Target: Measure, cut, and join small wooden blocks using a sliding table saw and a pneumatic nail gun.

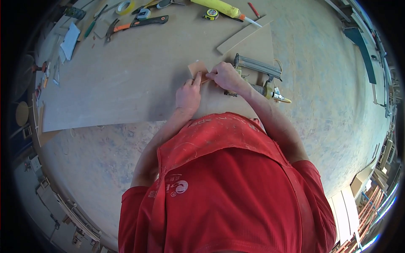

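Observation:
A small tan square piece (195,66), perhaps thin wood or sandpaper, lies on the large pale board in front of me. My left hand (188,96) presses on it with an outstretched finger; its other fingers are partly curled. Closed in a pinch at the piece's right edge is my right hand (228,77). Whether anything besides that edge sits between its fingertips is too small to tell. A pneumatic nail gun (259,67) rests just right of the right hand, its lower part partly covered by my forearm.
The pale board (114,90) covers much of the worktable (320,105). Along the far side lie a hammer (147,22), a tape measure (211,14), a yellow sealant tube (219,7), a tape roll (125,7) and a red marker (254,9). A wooden strip (242,37) lies beyond the nail gun.

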